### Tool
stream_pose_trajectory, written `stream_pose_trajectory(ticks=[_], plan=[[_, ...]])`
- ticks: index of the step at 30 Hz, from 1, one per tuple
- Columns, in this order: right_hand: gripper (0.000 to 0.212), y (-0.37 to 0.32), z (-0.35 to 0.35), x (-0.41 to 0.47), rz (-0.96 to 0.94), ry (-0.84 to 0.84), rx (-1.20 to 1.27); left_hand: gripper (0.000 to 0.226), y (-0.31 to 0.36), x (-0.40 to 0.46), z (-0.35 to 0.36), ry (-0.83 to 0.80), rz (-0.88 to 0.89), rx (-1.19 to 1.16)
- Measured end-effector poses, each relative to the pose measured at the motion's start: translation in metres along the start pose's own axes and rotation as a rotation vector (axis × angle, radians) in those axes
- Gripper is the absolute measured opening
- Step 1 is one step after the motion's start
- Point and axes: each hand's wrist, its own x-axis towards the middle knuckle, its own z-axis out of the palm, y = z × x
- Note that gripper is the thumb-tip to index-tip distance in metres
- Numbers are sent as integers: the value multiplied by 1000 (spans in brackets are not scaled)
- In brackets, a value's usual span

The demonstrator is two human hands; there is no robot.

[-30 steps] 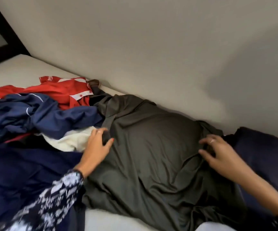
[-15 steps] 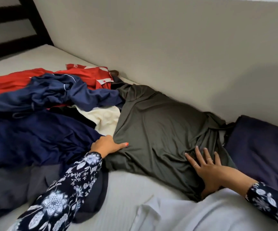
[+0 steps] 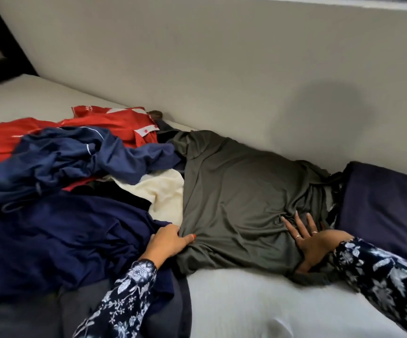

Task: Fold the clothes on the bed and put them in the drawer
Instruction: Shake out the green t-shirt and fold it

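While our left hand pinches the near left edge of the green shirt, our right hand presses flat on it, fingers spread. It lies on the bed by the wall, beside the clothes pile.

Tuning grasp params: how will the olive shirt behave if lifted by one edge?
Probably floppy: the olive shirt drapes in soft wrinkles and bunches where the left hand pinches it. Likely light and thin. It may slide easily on the bed, since the right hand presses it flat.
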Motion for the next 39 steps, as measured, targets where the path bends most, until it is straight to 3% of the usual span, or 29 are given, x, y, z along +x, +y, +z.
stream_pose_trajectory(ticks=[4,8,9,11,12,14,16,19,22,26,29,32,34,37,39], plan=[[133,6,5,1,-94,155,119,76,21,-8,0,96,-88,45],[115,3,44,-20,-134,417,186,50,36,-39,21,334,-25,240],[123,3,56,-24,-142,471,169,43,38,-46,25,409,11,205],[136,5,73,-34,-181,544,191,37,43,-57,27,514,107,-30],[132,4,79,-41,-201,543,192,36,47,-60,25,550,150,-172],[111,2,90,-52,-210,627,130,35,56,-63,20,588,165,-436],[76,4,102,-47,-160,679,149,32,65,-70,18,565,135,-642],[58,0,94,-51,-134,824,226,26,77,-81,17,581,89,-840],[42,-4,67,-69,-24,950,418,22,75,-91,4,582,95,-895],[46,7,44,-89,-47,923,505,22,63,-110,-18,431,118,-876],[36,25,39,-114,-268,761,452,23,50,-131,-30,221,109,-846],[11,34,47,-144,-484,644,392,39,29,-146,-34,4,108,-820],[18,36,55,-156,-565,601,387,55,14,-152,-29,-129,95,-717],[12,41,69,-155,-543,409,333,46,-3,-160,-21,-247,83,-605],[19,40,77,-150,-453,186,280,38,-14,-160,-13,-254,29,-609]])
